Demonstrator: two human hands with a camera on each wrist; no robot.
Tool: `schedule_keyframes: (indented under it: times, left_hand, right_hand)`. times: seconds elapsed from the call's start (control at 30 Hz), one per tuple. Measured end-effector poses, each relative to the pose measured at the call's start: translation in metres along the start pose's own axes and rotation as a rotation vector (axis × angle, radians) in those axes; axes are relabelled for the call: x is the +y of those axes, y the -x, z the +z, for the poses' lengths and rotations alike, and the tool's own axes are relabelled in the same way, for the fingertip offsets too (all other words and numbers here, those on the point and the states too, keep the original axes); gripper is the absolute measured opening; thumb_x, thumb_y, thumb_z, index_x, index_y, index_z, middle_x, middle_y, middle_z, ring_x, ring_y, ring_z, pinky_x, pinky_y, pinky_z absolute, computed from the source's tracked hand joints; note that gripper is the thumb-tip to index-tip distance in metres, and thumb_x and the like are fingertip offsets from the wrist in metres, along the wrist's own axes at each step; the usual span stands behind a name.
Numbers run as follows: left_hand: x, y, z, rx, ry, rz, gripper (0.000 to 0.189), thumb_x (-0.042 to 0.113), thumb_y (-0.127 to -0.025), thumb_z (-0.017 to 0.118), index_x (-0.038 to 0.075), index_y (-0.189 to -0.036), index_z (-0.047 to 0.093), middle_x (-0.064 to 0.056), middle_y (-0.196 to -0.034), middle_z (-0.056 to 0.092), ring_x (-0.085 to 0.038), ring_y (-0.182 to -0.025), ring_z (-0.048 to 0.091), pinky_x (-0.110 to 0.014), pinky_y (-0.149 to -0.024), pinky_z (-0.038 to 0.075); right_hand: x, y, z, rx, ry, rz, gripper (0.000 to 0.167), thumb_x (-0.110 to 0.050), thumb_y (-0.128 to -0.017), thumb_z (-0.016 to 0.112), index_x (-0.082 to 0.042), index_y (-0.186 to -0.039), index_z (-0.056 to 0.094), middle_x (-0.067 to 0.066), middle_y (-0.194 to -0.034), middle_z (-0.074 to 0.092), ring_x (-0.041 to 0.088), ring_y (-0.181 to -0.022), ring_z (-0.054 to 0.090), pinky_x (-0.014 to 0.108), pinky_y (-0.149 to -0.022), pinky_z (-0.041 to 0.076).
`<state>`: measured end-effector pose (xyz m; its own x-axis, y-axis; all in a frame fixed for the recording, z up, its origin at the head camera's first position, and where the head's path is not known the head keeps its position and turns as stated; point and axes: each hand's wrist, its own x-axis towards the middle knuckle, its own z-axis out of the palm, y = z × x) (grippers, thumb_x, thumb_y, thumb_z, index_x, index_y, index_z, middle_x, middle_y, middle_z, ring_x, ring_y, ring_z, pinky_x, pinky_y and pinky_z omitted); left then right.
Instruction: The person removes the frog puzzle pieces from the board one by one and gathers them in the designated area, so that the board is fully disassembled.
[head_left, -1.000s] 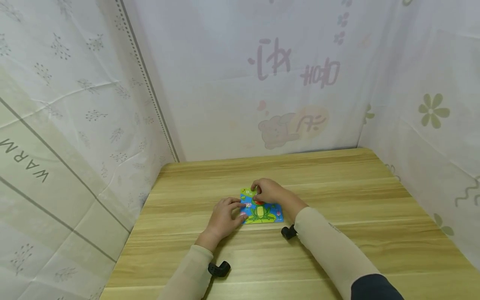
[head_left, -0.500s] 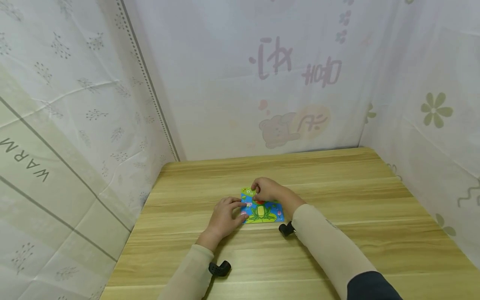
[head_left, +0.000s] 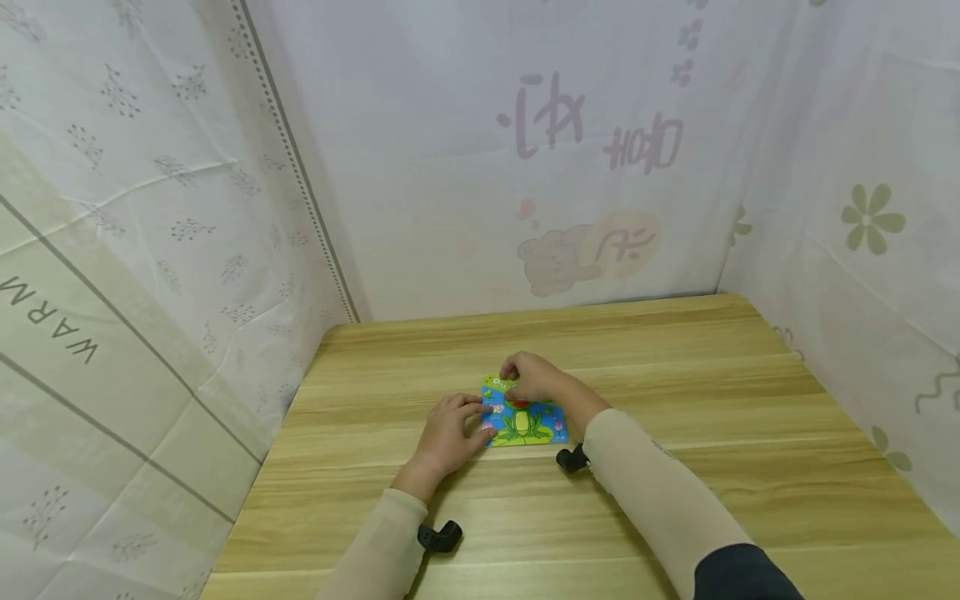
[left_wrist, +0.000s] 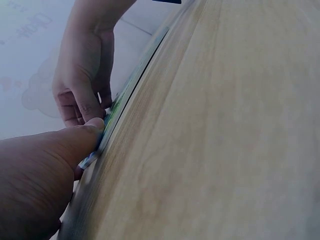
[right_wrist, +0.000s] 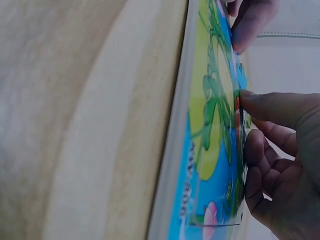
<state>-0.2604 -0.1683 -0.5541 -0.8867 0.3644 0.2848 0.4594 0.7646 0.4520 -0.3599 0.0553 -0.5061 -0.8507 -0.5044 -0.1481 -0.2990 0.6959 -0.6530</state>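
A flat jigsaw puzzle board (head_left: 522,427) with a green frog on a blue pond lies on the wooden table. At its left edge my left hand (head_left: 446,435) rests, thumb and forefinger spread apart and touching the board. My right hand (head_left: 538,379) reaches over the upper part from the right. Its thumb and fingers pinch a puzzle piece (right_wrist: 238,102) at the frog's red mouth, and they hide much of the frog's head. In the right wrist view, the right thumb (right_wrist: 267,106) presses at the red patch while the other fingers curl beneath it.
The wooden table (head_left: 637,500) extends around the board. Printed cloth (head_left: 420,167) hangs behind and on both sides of it. Black wrist cameras (head_left: 440,537) sit on both forearms, close above the tabletop.
The right hand has shifted very slightly up over the frog's head, covering more of the red mouth. The left hand stays in place at the board's left edge.
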Motion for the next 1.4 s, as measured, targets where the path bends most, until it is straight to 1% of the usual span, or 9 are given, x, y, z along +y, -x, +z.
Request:
schedule_keyframes:
  times: [0.13,0.23,0.43,0.53,0.63,0.77,1.0,1.2,1.4]
  left_hand:
    - [0.0008,0.0007,-0.0008,-0.007,0.015,-0.006,0.039,0.039,-0.096,0.078,0.019,-0.129,0.075,-0.002,-0.138,0.063,-0.027,-0.134,0.051,-0.057,-0.113,0.041]
    - [0.0010,0.0012,-0.0011,-0.013,0.016,-0.013,0.039,0.040,-0.097,0.078,0.020,-0.129,0.074,-0.001,-0.139,0.062,-0.027,-0.134,0.051,-0.057,-0.113,0.041]
    - [0.0005,0.0005,-0.0009,-0.013,0.007,-0.010,0.039,0.041,-0.097,0.077,0.021,-0.130,0.074,-0.001,-0.139,0.063,-0.027,-0.134,0.052,-0.056,-0.113,0.041]
    - [0.0005,0.0002,-0.0008,-0.012,0.004,-0.009,0.038,0.041,-0.097,0.077,0.021,-0.130,0.074,-0.001,-0.138,0.063,-0.027,-0.134,0.052,-0.055,-0.114,0.041]
    - [0.0007,0.0003,-0.0008,-0.013,0.000,-0.011,0.038,0.041,-0.097,0.077,0.022,-0.130,0.074,-0.001,-0.139,0.063,-0.027,-0.135,0.052,-0.055,-0.114,0.041]
    - [0.0006,0.0002,-0.0005,-0.013,-0.005,-0.009,0.038,0.042,-0.097,0.077,0.023,-0.130,0.074,-0.001,-0.139,0.063,-0.026,-0.135,0.052,-0.055,-0.114,0.041]
    - [0.0002,-0.0001,-0.0001,-0.003,0.002,0.001,0.037,0.041,-0.097,0.077,0.023,-0.128,0.075,0.000,-0.138,0.063,-0.026,-0.134,0.052,-0.056,-0.114,0.041]
    - [0.0000,0.0001,-0.0003,-0.008,0.021,-0.008,0.037,0.041,-0.097,0.077,0.022,-0.129,0.075,0.000,-0.139,0.062,-0.026,-0.135,0.051,-0.055,-0.115,0.040]
    - [-0.0006,0.0012,0.0000,-0.010,0.025,-0.007,0.038,0.040,-0.097,0.078,0.021,-0.129,0.075,0.000,-0.138,0.063,-0.026,-0.135,0.052,-0.054,-0.115,0.041]
  right_hand:
    - [0.0017,-0.0010,0.0006,0.023,0.021,0.016,0.037,-0.020,-0.088,0.087,-0.013,-0.121,0.071,-0.001,-0.110,0.064,0.019,-0.102,0.061,0.035,-0.091,0.057]
    - [0.0023,-0.0014,0.0012,0.031,0.035,0.022,0.037,-0.022,-0.088,0.088,-0.014,-0.120,0.073,-0.003,-0.108,0.065,0.017,-0.101,0.061,0.034,-0.090,0.057]
    - [0.0004,-0.0001,-0.0004,0.039,0.048,0.015,0.034,-0.021,-0.087,0.088,-0.015,-0.117,0.072,-0.003,-0.107,0.065,0.018,-0.098,0.061,0.035,-0.087,0.057]
    - [0.0014,-0.0012,-0.0013,0.040,0.055,0.010,0.030,-0.022,-0.089,0.087,-0.016,-0.115,0.072,-0.003,-0.105,0.064,0.017,-0.097,0.061,0.036,-0.088,0.056]
    - [0.0027,-0.0027,-0.0010,0.052,0.056,0.010,0.020,-0.021,-0.094,0.081,-0.017,-0.112,0.072,-0.004,-0.100,0.065,0.016,-0.093,0.061,0.036,-0.087,0.056]
    - [0.0043,-0.0057,0.0009,0.087,0.080,0.006,0.010,-0.019,-0.098,0.076,-0.018,-0.107,0.073,-0.005,-0.094,0.066,0.015,-0.086,0.062,0.035,-0.083,0.056]
    - [0.0036,-0.0070,0.0046,0.124,0.128,0.019,0.009,-0.020,-0.097,0.077,-0.017,-0.105,0.071,-0.004,-0.091,0.064,0.015,-0.083,0.061,0.034,-0.079,0.055]
    - [0.0011,-0.0053,0.0053,0.138,0.133,0.021,0.010,-0.018,-0.097,0.076,-0.014,-0.105,0.073,-0.004,-0.091,0.065,0.015,-0.083,0.061,0.034,-0.080,0.056]
    - [0.0009,-0.0055,0.0057,0.138,0.148,0.008,0.009,-0.018,-0.097,0.076,-0.014,-0.104,0.073,-0.004,-0.092,0.065,0.015,-0.084,0.061,0.034,-0.082,0.057]
